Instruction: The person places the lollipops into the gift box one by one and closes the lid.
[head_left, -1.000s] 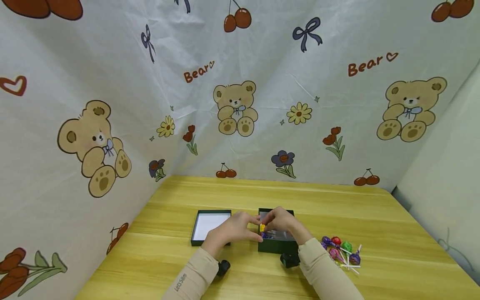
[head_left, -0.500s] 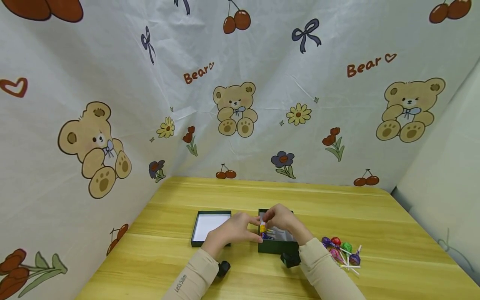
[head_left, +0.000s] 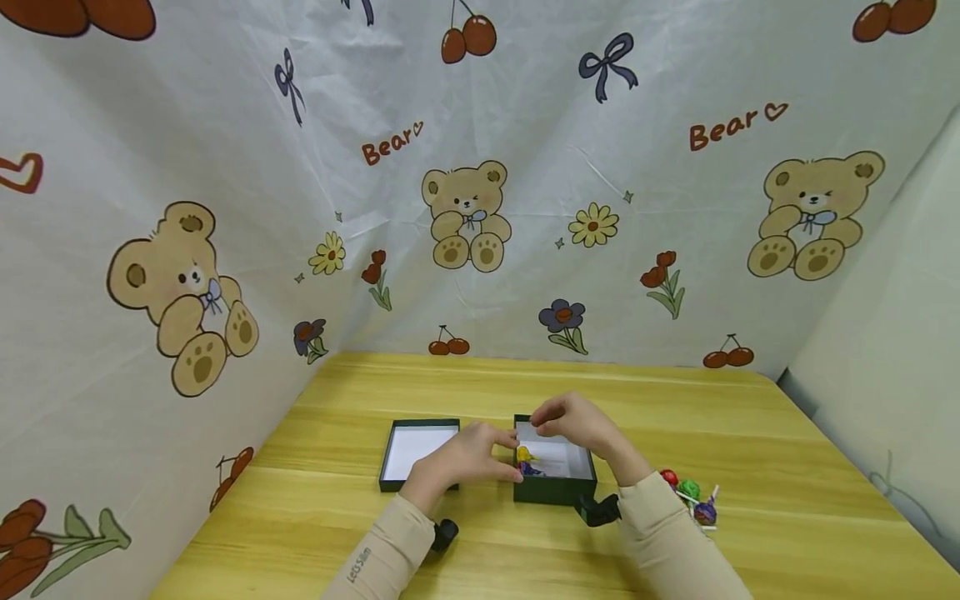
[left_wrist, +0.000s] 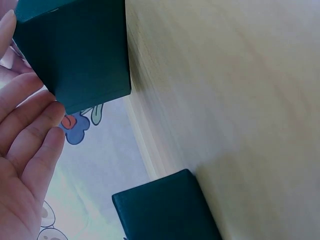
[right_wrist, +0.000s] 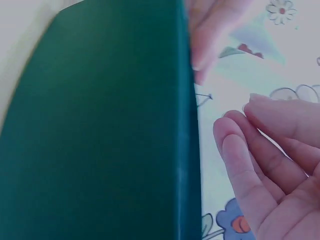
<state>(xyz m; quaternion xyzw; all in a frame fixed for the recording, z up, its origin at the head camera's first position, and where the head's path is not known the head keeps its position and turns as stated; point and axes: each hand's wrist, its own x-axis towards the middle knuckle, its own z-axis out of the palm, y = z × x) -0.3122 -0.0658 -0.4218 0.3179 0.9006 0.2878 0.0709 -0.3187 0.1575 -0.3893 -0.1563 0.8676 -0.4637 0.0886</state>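
While the left hand [head_left: 457, 458] stays with straight fingers against the box [head_left: 553, 490] wall, the right hand [head_left: 577, 421] has lifted above it, loosely curled and empty, uncovering two lollipops [head_left: 527, 461] left inside beneath it.

Yellow wooden bench [head_left: 465, 383], plank grain running side to side. White cloth backdrop [head_left: 525, 167] behind and at left, creased, printed with bears, cherries, bows, flowers, hearts, word "Bear". Plain pale wall [head_left: 885, 333] at right. Even, soft light.
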